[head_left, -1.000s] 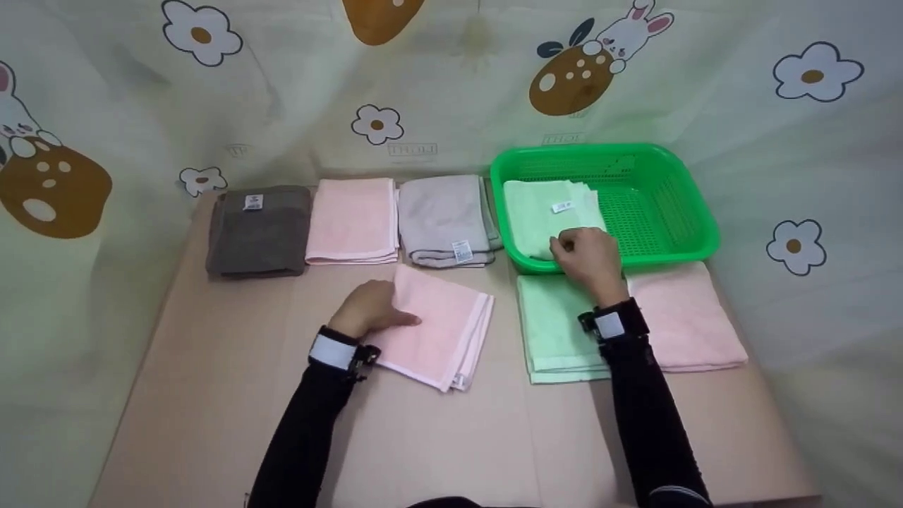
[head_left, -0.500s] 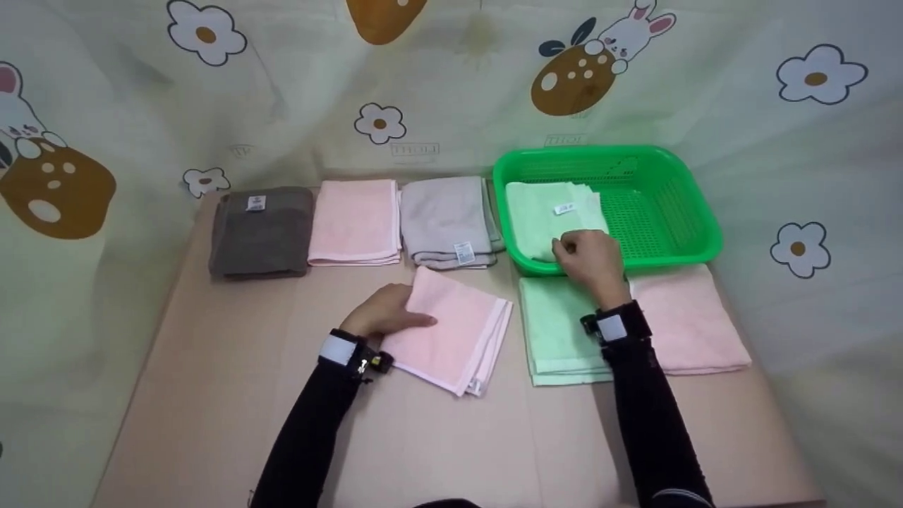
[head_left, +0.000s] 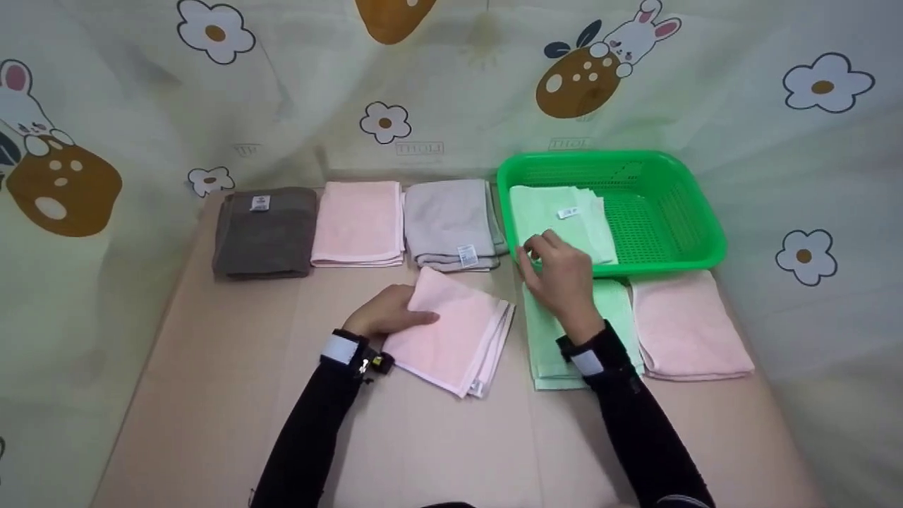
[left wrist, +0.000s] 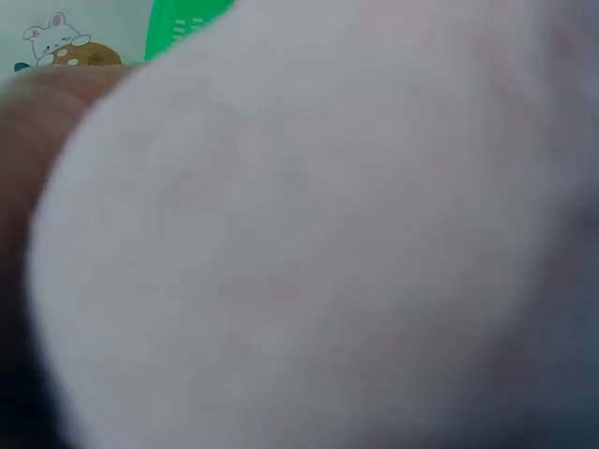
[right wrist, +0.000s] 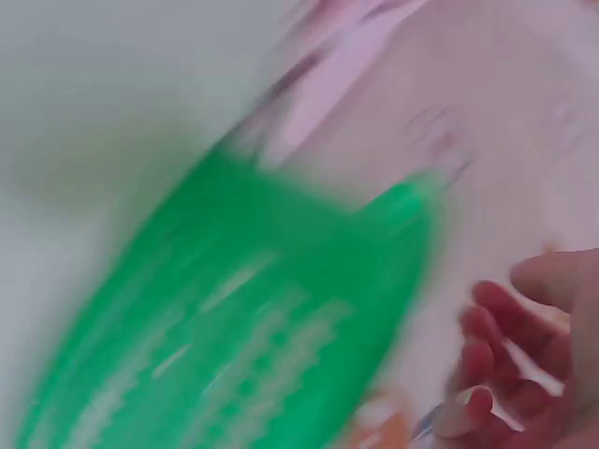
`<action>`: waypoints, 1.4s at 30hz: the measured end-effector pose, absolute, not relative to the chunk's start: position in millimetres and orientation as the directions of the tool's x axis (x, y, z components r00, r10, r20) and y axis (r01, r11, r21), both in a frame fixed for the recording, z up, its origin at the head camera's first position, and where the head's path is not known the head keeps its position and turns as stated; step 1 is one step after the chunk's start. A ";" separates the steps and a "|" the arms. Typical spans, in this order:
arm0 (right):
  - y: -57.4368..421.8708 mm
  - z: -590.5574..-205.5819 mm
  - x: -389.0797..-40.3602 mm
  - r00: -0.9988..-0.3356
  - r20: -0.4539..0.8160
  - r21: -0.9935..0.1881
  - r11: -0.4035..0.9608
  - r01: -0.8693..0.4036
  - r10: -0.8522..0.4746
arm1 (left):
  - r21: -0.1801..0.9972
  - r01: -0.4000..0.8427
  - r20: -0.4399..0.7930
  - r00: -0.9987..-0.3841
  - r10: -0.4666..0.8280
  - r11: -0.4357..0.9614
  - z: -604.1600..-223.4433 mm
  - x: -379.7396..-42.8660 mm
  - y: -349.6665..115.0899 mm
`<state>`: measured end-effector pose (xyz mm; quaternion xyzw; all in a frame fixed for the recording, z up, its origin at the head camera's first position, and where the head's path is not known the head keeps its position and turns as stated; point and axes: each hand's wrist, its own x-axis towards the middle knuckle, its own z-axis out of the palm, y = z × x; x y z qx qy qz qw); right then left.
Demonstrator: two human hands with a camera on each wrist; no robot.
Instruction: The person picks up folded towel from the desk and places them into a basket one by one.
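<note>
My left hand [head_left: 384, 312] holds a folded pink towel [head_left: 455, 331] by its left edge, thumb on top and fingers hidden under it. That towel, blurred and pale [left wrist: 299, 224], fills most of the left wrist view. Over the front left rim of a green plastic basket [head_left: 714, 243] is my right hand [head_left: 564, 279], its fingers loosely bent. The right wrist view shows those fingers [right wrist: 524, 337] apart from the thumb, with nothing between them. A folded mint green towel [head_left: 543, 212] with a white tag lies in the basket's left part.
Along the table's back lie folded dark grey [head_left: 264, 236], pink [head_left: 358, 222] and light grey [head_left: 444, 212] towels. In front of the basket are a mint green towel [head_left: 547, 353], partly under my right arm, and a pink one [head_left: 688, 324]. A printed curtain [head_left: 303, 85] hangs behind.
My left hand has carried the pink towel slightly right. My right hand has drawn back left from the mint towel in the basket, its curled fingers loosening.
</note>
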<state>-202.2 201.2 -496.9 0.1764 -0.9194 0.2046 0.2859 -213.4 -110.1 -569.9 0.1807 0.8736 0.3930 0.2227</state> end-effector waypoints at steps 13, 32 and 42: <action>160.7 -526.8 -175.5 -0.927 -0.175 -0.318 0.910 -0.266 -0.332 | 0.792 0.105 -0.229 -0.863 0.451 0.602 -566.3 -210.6 -106.5; 170.7 -532.3 -192.3 -0.790 -0.149 -0.617 0.680 -0.396 -0.595 | 0.795 0.004 -0.404 -0.741 0.536 0.606 -557.3 -214.9 -120.0; 175.4 -496.4 -190.6 -0.766 0.166 -0.600 0.553 -0.578 -0.621 | 0.873 0.163 -0.154 -0.803 0.576 0.460 -506.0 -212.3 -130.8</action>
